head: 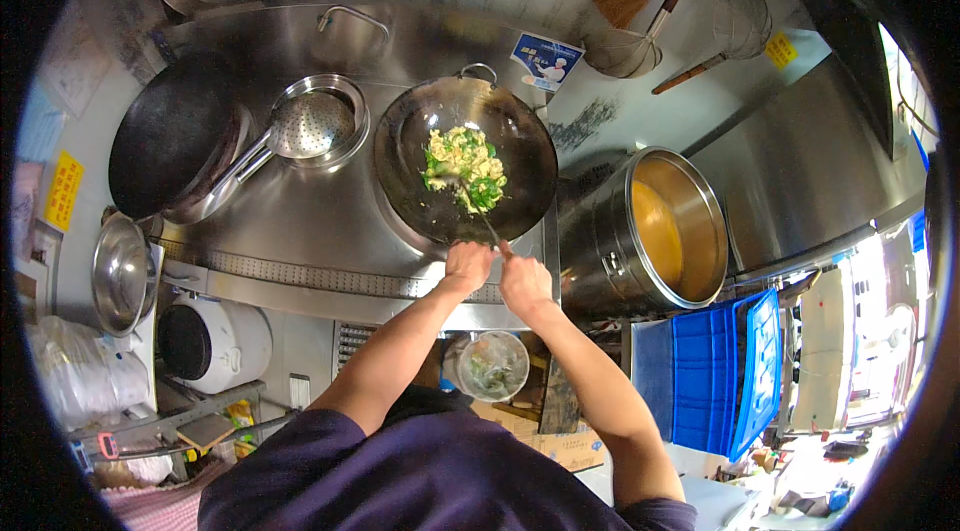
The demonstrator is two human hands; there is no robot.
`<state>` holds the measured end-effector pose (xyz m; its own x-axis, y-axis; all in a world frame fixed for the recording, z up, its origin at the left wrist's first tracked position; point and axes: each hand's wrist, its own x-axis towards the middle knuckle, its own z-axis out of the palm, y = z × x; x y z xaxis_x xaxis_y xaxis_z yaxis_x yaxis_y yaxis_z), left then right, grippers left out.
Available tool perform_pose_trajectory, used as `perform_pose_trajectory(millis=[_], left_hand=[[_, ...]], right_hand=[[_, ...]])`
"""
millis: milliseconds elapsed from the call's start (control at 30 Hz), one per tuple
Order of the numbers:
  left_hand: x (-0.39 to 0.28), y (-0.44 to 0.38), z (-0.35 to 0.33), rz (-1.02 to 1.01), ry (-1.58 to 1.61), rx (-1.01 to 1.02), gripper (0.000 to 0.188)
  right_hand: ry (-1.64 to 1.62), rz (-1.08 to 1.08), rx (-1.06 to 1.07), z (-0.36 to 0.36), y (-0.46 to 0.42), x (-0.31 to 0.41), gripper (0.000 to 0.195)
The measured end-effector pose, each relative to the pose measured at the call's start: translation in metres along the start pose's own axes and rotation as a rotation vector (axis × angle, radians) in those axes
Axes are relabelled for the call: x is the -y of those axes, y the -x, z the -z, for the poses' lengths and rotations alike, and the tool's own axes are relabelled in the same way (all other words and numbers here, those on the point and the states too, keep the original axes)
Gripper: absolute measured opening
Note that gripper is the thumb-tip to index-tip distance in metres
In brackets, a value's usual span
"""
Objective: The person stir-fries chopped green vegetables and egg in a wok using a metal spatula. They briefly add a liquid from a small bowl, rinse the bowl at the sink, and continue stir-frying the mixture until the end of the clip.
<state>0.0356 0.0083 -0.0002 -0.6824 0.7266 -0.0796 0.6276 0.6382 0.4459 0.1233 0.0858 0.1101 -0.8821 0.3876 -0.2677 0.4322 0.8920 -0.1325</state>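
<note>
A dark round-bottomed wok (pixel 405 193) sits on the steel stove in front of me. In it lies a mix of scrambled egg and chopped green vegetable (pixel 466 160). My left hand (pixel 470 266) grips the wok at its near edge; the fingers cover the spot it holds. Just beside it, my right hand (pixel 525 282) is closed around the handle of a long-handled cooking utensil (pixel 488 226), probably a ladle. Its shaft slants over the near rim and its head rests among the food, partly hidden.
Left of the wok, a perforated strainer (pixel 311 124) rests over a steel bowl (pixel 358 139), near a second black wok (pixel 169 137). A tall steel pot (pixel 611 231) of brownish liquid stands close on the right. Blue crates (pixel 705 377) and a bucket (pixel 493 367) are lower down.
</note>
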Motion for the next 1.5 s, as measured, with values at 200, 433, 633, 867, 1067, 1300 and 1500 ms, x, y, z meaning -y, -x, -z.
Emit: perform_pose_trajectory(millis=[200,433,633,867,1067,1300,1500], left_hand=[[0.003,0.027,0.047,-0.105,-0.037,0.100,0.039],[0.034,-0.017,-0.025,-0.035,0.013,0.034,0.040],[0.013,-0.018,-0.031,-0.031,0.033,-0.035,0.038],[-0.002,0.022,0.039,-0.086,-0.022,0.079,0.037],[0.019,0.002,-0.005,-0.014,0.071,0.015,0.040],[-0.001,-0.006,-0.007,-0.056,0.026,-0.063,0.046],[0.002,0.006,0.023,-0.096,-0.019,0.057,0.039]], right_hand=[[-0.138,-0.080,-0.221,-0.016,-0.067,-0.030,0.039],[0.131,0.037,-0.201,0.075,0.069,-0.057,0.036],[0.276,-0.018,0.073,0.028,0.046,-0.038,0.055],[-0.106,-0.068,-0.279,-0.026,-0.062,-0.041,0.038],[-0.296,-0.077,-0.375,-0.007,-0.069,-0.059,0.040],[-1.375,-0.421,0.064,-0.034,-0.109,-0.037,0.044],[-0.538,0.107,-0.173,-0.023,-0.055,-0.090,0.039]])
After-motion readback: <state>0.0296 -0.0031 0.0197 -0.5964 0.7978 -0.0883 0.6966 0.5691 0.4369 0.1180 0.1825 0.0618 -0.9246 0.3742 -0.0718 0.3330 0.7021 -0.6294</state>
